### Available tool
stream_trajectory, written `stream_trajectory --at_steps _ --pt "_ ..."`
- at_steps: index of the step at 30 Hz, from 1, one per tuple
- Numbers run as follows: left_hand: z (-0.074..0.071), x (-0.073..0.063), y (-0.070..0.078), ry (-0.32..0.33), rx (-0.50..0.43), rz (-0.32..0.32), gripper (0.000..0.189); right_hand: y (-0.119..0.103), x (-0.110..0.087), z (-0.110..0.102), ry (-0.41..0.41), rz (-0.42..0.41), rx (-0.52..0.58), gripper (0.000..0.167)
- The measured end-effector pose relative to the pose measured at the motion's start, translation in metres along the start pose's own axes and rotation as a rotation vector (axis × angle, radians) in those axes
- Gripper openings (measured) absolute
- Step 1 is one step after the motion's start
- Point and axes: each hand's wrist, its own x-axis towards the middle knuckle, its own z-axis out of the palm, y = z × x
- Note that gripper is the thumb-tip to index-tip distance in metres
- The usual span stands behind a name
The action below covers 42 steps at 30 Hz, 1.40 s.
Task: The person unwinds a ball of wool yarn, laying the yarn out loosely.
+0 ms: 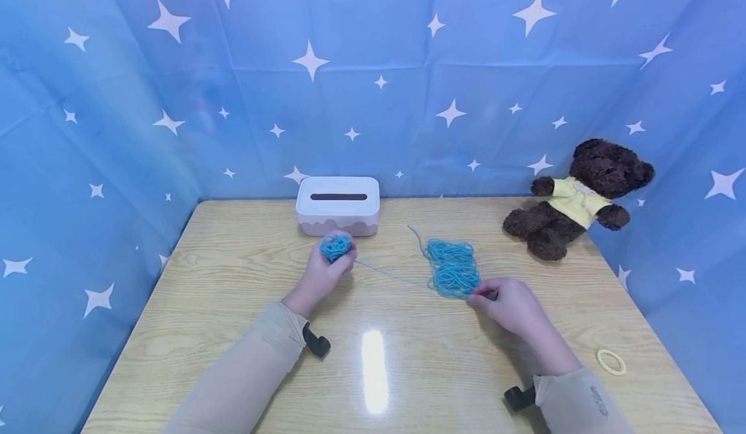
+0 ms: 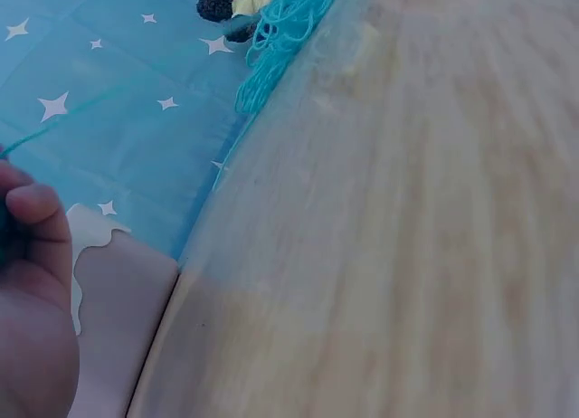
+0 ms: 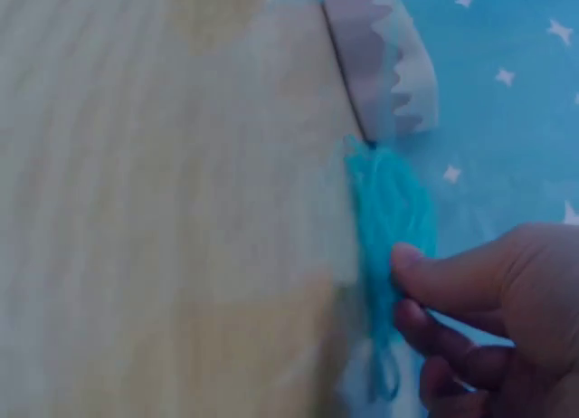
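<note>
In my left hand point(image 1: 323, 269) I grip a small wound ball of blue yarn point(image 1: 335, 247), just in front of the tissue box. One thin strand runs from it across the table to a loose heap of blue yarn point(image 1: 453, 269). My right hand point(image 1: 509, 301) is at the heap's near right corner, thumb and forefinger pinching its strands. The right wrist view shows the thumb point(image 3: 412, 260) against the looped yarn point(image 3: 389, 210). In the left wrist view only part of the left hand point(image 2: 36, 291) shows, with the taut strand leaving it.
A white and mauve tissue box point(image 1: 338, 210) stands at the table's back edge. A brown teddy bear point(image 1: 574, 201) in a yellow shirt sits at the back right. A pale yellow ring point(image 1: 610, 361) lies near the right edge. Behind the wooden table point(image 1: 233, 278) hangs a blue star-patterned curtain point(image 1: 373, 110).
</note>
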Motion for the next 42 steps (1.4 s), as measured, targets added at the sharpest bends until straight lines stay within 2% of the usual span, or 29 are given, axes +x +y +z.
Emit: stream_trajectory --at_steps 4,7,11,14,19,21,26,30,35,37,42 --pt "0.002 0.0 0.001 -0.029 0.005 -0.03 0.018 -0.024 0.002 -0.002 0.048 -0.048 0.003 0.019" --pt "0.003 0.0 0.001 -0.04 0.008 -0.034 0.019 -0.049 0.007 0.004 0.079 -0.12 0.057 0.021" --pt "0.003 0.0 0.001 -0.061 -0.001 -0.052 0.021 -0.08 0.016 0.025 0.047 -0.215 0.115 0.026" --pt "0.003 0.0 0.0 -0.08 -0.007 -0.065 0.022 -0.097 0.022 0.042 0.035 -0.269 0.114 0.029" --pt "0.003 0.0 -0.001 -0.107 -0.002 -0.045 0.023 -0.121 0.034 0.068 0.046 -0.363 0.163 0.043" --pt "0.003 0.001 -0.001 -0.121 0.0 -0.031 0.023 -0.132 0.039 0.075 0.034 -0.366 0.202 0.046" --pt "0.004 0.001 0.0 -0.156 -0.005 -0.019 0.023 -0.153 0.051 0.088 0.022 -0.291 0.298 0.039" --pt "0.005 0.0 0.0 -0.162 -0.013 -0.032 0.021 -0.157 0.055 0.094 0.067 -0.254 0.363 0.025" --pt "0.004 0.001 0.001 -0.116 0.028 -0.027 0.016 -0.15 0.05 0.092 0.121 -0.267 0.421 0.006" --pt "0.003 0.0 0.002 -0.091 0.037 -0.013 0.012 -0.143 0.047 0.088 0.136 -0.273 0.419 0.005" --pt "-0.001 0.0 0.0 -0.04 -0.03 0.027 0.008 -0.12 0.039 0.074 0.184 -0.273 0.387 0.011"
